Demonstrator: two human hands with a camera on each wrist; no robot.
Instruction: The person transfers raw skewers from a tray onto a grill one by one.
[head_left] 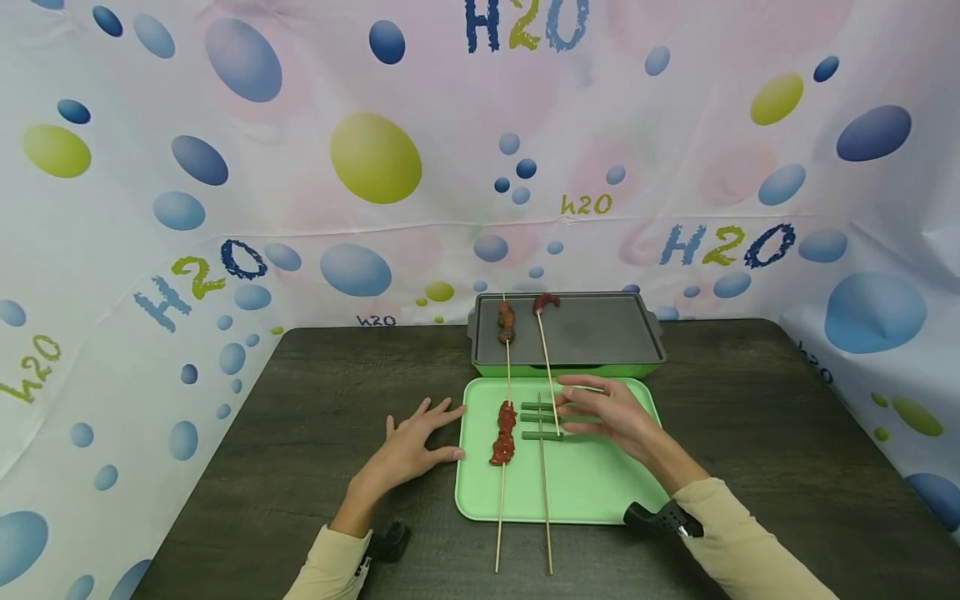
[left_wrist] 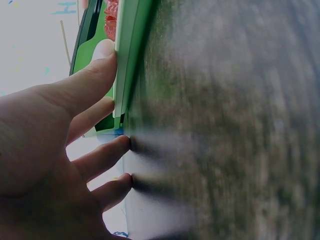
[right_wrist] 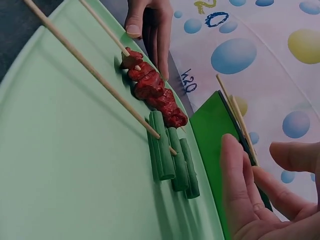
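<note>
My left hand (head_left: 408, 446) lies spread at the left edge of the light green tray (head_left: 600, 492), its thumb (left_wrist: 92, 82) touching the rim. On the tray lies a skewer of red meat chunks (head_left: 503, 433). Beside it a skewer carries several green onion pieces (right_wrist: 162, 150); both sticks overhang the front edge. My right hand (head_left: 611, 412) hovers over the tray's right half, fingers extended and apart, near the lower end of a skewer with a curled reddish-brown piece (head_left: 546, 302). That piece rests on the grill plate (head_left: 600, 329), next to a skewer of browned meat (head_left: 507, 321).
The green-sided grill stands directly behind the tray. Dark wooden tabletop (head_left: 315, 383) extends to both sides. A printed backdrop (head_left: 465, 150) with coloured ovals hangs behind and beside the table.
</note>
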